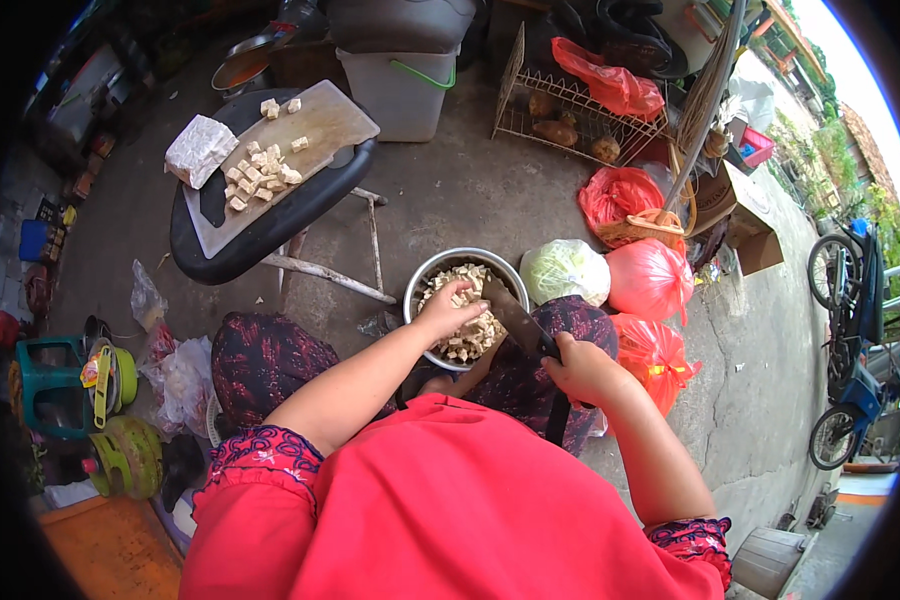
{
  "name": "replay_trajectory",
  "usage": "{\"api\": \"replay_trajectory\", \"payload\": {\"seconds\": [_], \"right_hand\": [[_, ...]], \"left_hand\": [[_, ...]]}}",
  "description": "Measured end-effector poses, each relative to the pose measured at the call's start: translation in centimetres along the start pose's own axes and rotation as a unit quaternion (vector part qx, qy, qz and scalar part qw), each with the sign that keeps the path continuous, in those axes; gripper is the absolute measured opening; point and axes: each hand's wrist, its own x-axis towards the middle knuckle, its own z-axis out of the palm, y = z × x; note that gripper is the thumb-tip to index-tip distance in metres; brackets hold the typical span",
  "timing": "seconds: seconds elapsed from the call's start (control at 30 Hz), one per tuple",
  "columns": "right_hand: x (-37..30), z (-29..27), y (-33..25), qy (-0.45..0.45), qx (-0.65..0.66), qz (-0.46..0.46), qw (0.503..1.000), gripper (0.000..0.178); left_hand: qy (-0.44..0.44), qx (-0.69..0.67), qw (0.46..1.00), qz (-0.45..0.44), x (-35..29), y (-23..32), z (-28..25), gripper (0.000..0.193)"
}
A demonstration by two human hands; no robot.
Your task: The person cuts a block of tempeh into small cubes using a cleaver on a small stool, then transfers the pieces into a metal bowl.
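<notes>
A metal bowl point(413, 298) full of small pale cubes point(462, 342), which look like tempeh, stands on the ground between my knees. Over the cubes is my left hand point(452, 312), its thumb and fingers apart and nothing visible between them. My right hand point(582, 372) grips the dark handle of a broad kitchen knife point(518, 322). The blade slants over the bowl's right side, its tip close to my left fingers. On a black stool point(260, 248) at the upper left lies a cutting board point(335, 118). It carries more cubes point(260, 175) and an uncut whitish block point(201, 150).
A cabbage point(565, 272) and red plastic bags point(650, 278) lie right of the bowl. Farther back are a wire rack point(580, 135) and a grey bin point(395, 95). At the left stand a green gas cylinder point(128, 455) and a green plastic stool point(50, 385). Motorcycles are parked far right.
</notes>
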Motion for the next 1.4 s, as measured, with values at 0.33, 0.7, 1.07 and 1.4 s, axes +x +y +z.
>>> {"api": "replay_trajectory", "payload": {"seconds": [0.33, 0.7, 1.07, 1.4], "right_hand": [[-2.2, -2.9, -0.3, 0.055, -0.047, -0.052, 0.996, 0.036], [-4.8, -5.1, 1.2, 0.091, 0.094, -0.109, 0.985, 0.033], [-5.4, -5.6, 1.1, 0.131, 0.138, -0.114, 0.975, 0.028], [-5.4, -7.6, -5.1, 0.093, 0.22, -0.166, 0.957, 0.027]], "left_hand": [[-0.045, -0.007, 0.996, 0.071, -0.6, 7.9, -4.8, 0.045], [0.307, 0.424, 0.797, 0.3, -1.4, 22.8, -24.6, 0.04], [0.265, 0.539, 0.79, 0.122, 2.1, 21.6, -28.7, 0.029], [0.214, 0.472, 0.845, 0.132, -0.9, 21.5, -28.5, 0.023]]}}
